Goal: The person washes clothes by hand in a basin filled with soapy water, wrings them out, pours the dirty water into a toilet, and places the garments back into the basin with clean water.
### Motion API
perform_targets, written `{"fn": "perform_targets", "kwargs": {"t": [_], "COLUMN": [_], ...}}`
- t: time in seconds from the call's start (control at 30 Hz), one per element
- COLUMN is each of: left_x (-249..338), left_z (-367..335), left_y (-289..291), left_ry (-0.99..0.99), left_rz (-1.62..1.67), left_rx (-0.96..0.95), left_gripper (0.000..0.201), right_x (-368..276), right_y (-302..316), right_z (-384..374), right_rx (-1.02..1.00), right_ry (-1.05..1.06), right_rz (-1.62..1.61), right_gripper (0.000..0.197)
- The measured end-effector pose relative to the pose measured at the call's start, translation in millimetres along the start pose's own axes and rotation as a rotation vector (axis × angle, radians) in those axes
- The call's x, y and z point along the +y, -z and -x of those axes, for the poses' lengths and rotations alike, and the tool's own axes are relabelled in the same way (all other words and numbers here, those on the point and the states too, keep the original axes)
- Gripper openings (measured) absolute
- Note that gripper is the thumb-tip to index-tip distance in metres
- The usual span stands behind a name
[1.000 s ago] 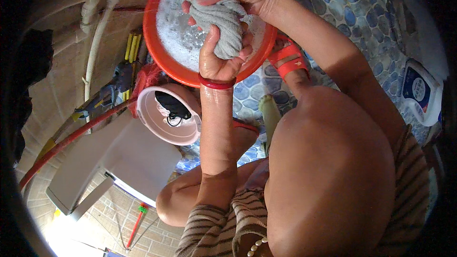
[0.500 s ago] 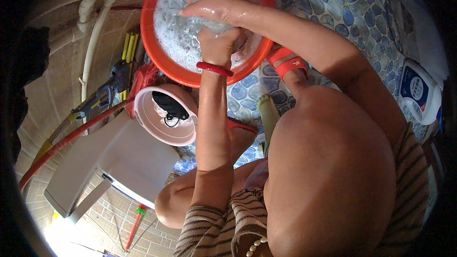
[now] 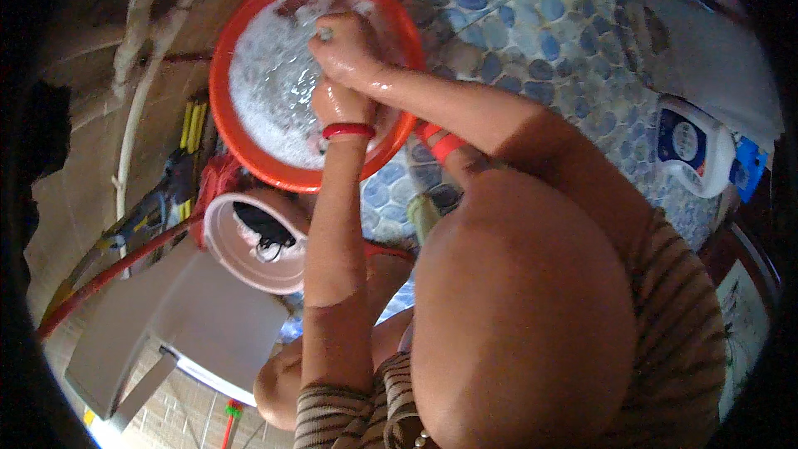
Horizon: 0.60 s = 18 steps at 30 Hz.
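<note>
Grey cloth, by the look of it [image 3: 325,34], is in the orange basin [image 3: 291,180]: only a scrap shows at the right hand [image 3: 346,47], whose fingers are curled tight around it, while the left hand [image 3: 342,103] sits against the sudsy water [image 3: 270,83] with fingers hidden, can't tell their state. Expect soft, limp, heavy when soaked, slick with suds, not fragile; grip a thick bunch in both palms, not one edge.
</note>
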<state>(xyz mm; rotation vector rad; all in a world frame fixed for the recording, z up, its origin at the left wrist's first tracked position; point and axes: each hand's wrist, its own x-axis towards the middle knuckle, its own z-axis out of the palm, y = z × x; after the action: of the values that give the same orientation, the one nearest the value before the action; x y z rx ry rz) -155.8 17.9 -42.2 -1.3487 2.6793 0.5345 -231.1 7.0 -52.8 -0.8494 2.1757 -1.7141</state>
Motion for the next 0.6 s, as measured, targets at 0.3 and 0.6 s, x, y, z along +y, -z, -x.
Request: {"fn": "perform_targets", "kwargs": {"t": [0.3, 0.6], "left_x": [9.8, 24.8], "left_z": [-11.1, 9.2], "left_y": [-1.6, 40.0], "left_ry": [0.222, -0.457], "left_rz": [0.416, 0.647], "left_rx": [0.485, 0.090], "left_gripper": [0.050, 0.081], "right_x": [-43.7, 0.7], "right_y": [34.4, 183.5], "right_z": [-17.7, -31.0], "right_rx": [-0.168, 0.013], "right_ry": [-0.385, -0.218], "right_rz": [-0.610, -0.027], "right_gripper": [0.025, 0.051]}}
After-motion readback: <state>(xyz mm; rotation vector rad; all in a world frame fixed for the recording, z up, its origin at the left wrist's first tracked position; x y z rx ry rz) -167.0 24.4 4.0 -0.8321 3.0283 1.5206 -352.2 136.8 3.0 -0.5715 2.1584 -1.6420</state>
